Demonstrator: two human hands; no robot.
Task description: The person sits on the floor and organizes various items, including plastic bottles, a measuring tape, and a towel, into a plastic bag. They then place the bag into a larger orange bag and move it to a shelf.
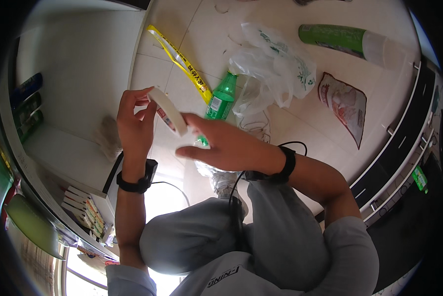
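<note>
My left hand point(134, 120) pinches a roll of whitish tape point(168, 111) by its upper end, with thumb and fingertips at the rim. Printing shows on the inner side of the roll's core. My right hand point(230, 146) is at the roll's lower end, its thumb spread well away from the index finger. Whether those fingertips touch the tape is hard to tell. Just beyond the right hand is a green plastic bottle point(221, 100) with a label, partly covered by that hand. A long yellow wrapper point(180, 61) lies on the floor past the tape.
A crumpled translucent plastic bag point(277, 70) lies past my shoes. Farther right are a green canister point(332, 40) with a clear end and a printed food packet point(345, 105). A white cabinet point(77, 66) stands left; a black-fronted drawer unit point(402, 137) borders the right. Dark cables hang near my wrists.
</note>
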